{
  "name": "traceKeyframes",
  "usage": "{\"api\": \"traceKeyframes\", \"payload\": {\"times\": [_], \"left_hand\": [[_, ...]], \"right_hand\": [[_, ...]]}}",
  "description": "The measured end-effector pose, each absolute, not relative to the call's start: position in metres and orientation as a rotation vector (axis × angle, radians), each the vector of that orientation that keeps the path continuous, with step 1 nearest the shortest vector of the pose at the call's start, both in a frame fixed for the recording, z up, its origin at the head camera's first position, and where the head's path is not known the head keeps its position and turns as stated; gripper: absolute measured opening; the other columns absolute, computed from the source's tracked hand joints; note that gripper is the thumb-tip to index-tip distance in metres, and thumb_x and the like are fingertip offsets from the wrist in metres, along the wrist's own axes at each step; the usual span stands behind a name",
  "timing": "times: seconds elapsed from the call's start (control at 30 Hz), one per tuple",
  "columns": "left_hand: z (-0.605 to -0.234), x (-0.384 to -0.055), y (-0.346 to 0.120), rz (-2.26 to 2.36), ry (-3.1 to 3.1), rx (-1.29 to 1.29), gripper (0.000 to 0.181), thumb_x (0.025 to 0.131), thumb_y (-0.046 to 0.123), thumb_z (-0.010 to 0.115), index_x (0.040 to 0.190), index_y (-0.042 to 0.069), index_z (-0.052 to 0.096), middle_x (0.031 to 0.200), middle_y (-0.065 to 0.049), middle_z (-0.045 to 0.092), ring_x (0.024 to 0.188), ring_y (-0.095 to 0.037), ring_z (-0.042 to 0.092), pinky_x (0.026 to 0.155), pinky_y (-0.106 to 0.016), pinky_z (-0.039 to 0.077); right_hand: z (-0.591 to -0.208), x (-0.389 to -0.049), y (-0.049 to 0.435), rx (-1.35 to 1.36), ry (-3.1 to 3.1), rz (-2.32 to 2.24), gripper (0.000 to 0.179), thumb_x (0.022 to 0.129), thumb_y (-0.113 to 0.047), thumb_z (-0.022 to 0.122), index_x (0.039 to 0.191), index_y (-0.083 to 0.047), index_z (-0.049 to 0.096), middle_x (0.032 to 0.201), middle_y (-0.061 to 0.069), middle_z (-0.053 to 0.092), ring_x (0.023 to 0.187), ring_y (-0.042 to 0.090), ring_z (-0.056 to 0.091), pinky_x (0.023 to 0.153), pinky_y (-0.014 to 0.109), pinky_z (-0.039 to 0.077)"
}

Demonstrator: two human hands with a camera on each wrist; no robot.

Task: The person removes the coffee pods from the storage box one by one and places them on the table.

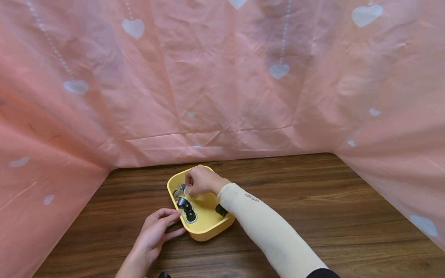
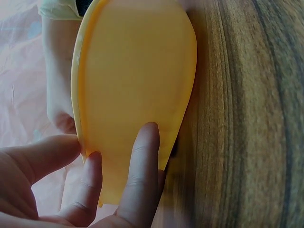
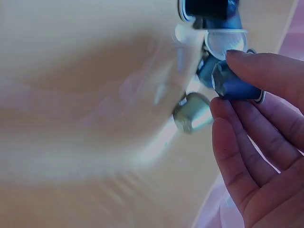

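Observation:
A yellow plastic bin (image 1: 205,233) with rounded corners sits on the table. My left hand (image 1: 156,231) holds its left side, thumb at the rim and fingers against the outer wall (image 2: 137,61). Inside the bin, near the far left corner, my right hand (image 1: 205,179) pinches a dark blue coffee capsule (image 3: 237,85) between thumb and fingertips. Close by lie a gold-green capsule (image 3: 192,112) and a capsule with a pale lid (image 3: 225,42). Several black capsules (image 1: 189,212) line the left wall. Another dark capsule (image 1: 220,210) is by the right wall, partly hidden by my sleeve.
The table (image 1: 299,189) has a dark wood grain. A pink curtain (image 1: 222,85) with pale hearts closes off the back and both sides, just beyond the bin's far end. A small black object (image 1: 164,275) shows at the bottom edge of the head view.

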State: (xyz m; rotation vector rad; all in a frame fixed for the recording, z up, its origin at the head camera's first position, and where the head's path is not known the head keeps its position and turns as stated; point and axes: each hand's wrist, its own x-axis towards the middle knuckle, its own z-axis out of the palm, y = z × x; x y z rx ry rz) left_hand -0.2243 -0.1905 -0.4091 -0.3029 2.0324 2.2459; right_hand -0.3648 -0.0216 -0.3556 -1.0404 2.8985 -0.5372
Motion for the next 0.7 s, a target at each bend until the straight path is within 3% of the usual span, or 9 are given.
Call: {"api": "traceKeyframes", "payload": {"times": [0.3, 0.7], "left_hand": [[-0.409, -0.223, -0.193, 2.237, 2.027, -0.311, 0.016, 0.105, 0.008, 0.067, 0.113, -0.006, 0.067, 0.115, -0.01, 0.064, 0.105, -0.019, 0.067, 0.09, -0.043, 0.071], [-0.404, -0.225, -0.192, 2.219, 2.025, -0.316, 0.017, 0.104, 0.01, 0.069, 0.112, -0.005, 0.067, 0.115, -0.009, 0.062, 0.104, -0.017, 0.066, 0.09, -0.042, 0.071]], "right_hand": [[-0.339, -0.368, 0.005, -1.05, 2.794, -0.844, 0.026, 0.077, -0.005, 0.094, 0.097, -0.008, 0.078, 0.09, 0.002, 0.08, 0.081, 0.006, 0.069, 0.075, 0.016, 0.058], [-0.317, -0.368, 0.061, -0.901, 2.692, -1.26, 0.031, 0.081, -0.011, 0.095, 0.107, -0.007, 0.078, 0.099, 0.004, 0.08, 0.09, 0.012, 0.074, 0.084, 0.025, 0.066]]}}
